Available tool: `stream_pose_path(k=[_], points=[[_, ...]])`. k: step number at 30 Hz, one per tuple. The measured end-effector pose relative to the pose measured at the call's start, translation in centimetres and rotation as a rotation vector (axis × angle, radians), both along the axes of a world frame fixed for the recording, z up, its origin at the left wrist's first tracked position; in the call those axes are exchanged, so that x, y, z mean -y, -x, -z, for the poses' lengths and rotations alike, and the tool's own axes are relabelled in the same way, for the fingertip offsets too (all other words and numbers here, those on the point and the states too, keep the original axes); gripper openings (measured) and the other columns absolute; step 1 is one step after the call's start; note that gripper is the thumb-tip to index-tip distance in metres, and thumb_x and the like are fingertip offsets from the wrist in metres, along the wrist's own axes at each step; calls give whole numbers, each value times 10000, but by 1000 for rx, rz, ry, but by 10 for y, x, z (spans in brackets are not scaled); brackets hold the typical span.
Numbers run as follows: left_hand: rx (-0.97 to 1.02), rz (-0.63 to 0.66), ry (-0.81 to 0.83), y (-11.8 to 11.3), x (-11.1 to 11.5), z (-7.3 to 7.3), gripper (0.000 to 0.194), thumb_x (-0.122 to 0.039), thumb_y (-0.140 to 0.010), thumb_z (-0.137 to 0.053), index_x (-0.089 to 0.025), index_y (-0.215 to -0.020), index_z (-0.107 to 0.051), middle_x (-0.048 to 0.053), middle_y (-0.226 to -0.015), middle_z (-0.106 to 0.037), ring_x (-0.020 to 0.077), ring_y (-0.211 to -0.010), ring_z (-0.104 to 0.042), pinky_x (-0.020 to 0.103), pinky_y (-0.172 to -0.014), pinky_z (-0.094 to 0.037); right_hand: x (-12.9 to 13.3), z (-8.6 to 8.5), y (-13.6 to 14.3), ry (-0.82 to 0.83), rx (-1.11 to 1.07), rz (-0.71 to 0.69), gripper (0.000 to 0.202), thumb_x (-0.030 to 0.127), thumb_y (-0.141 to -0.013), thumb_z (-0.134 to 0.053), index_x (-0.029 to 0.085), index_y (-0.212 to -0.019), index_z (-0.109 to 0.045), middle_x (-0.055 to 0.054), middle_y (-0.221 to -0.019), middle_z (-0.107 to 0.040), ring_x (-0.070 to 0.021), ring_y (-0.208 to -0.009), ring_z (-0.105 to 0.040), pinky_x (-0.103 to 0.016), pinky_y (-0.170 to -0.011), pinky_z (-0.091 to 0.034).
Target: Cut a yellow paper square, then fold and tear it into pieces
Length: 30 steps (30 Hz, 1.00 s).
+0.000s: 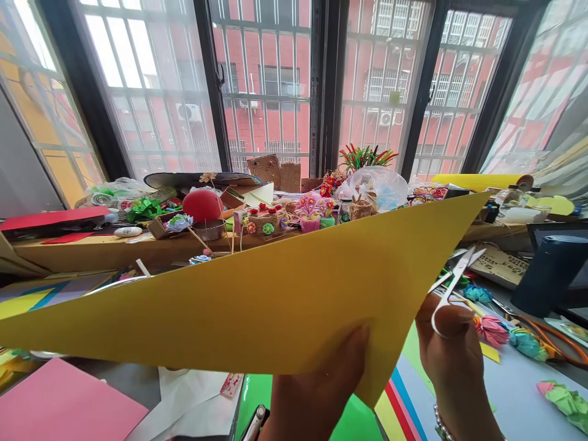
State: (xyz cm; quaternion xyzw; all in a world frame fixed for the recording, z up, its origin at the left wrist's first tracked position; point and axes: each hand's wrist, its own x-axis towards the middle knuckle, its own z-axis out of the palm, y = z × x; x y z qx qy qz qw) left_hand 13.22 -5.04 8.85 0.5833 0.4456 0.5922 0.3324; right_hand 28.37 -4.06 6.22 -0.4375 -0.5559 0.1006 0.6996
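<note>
Before the window (327,110) | your left fingers (354,350) grasp paper (257,306) | your right fingers (452,320) hold scissors (458,271) | steady the paper, angling scissors clear of your left fingers

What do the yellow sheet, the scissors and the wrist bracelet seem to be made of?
Yellow sheet: probably paper or thin card, matte and opaque; it bends in a smooth curve with clean edges.
Scissors: blades likely metal, smooth and silvery, judging by their pale sheen.
Bracelet: small shiny, pale beads; whether metal, plastic or pearl-like, I cannot tell.
</note>
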Motion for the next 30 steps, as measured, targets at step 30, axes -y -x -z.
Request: stream_pose_path(k=[30], points=[[-351, 285, -76, 78, -36, -27, 424, -332, -644, -659, -268, -1053, -569, 28, -1005, -639, 207, -901, -593, 288, -781, -483, 6, -15, 31, 446, 482, -351, 168, 286, -737, -549, 186, -602, -535, 28, -510, -544, -115, -481, -509, -202, -441, -422]])
